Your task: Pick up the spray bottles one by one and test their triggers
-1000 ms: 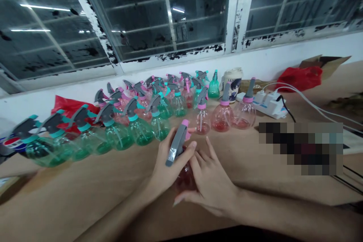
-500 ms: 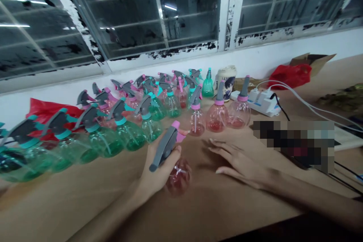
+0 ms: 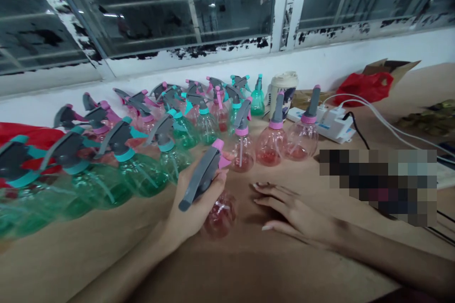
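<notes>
Left hand (image 3: 192, 213) is gripping the near bottle (image 3: 220, 218) at its neck, fingers (image 3: 213, 193) wrapping just below the gray sprayer (image 3: 202, 177); bottle is sitting between both hands, over the worktop (image 3: 302, 175), can't tell if the base is touching it. Right hand (image 3: 296, 210) is holding nothing, fingers open and spreading palm down just right of the bottle, apart from it; worktop contact unclear. Three pink bottles (image 3: 271, 144) are standing in a row just beyond the hands. Green bottles (image 3: 142, 173) are lining up at left, more pink and green ones crowding behind. Cup (image 3: 282, 92) is standing behind the three pink ones, power strip (image 3: 337, 130) lying to its right. Red bag (image 3: 366, 87) is lying farther right, beside a carton (image 3: 405, 70).
</notes>
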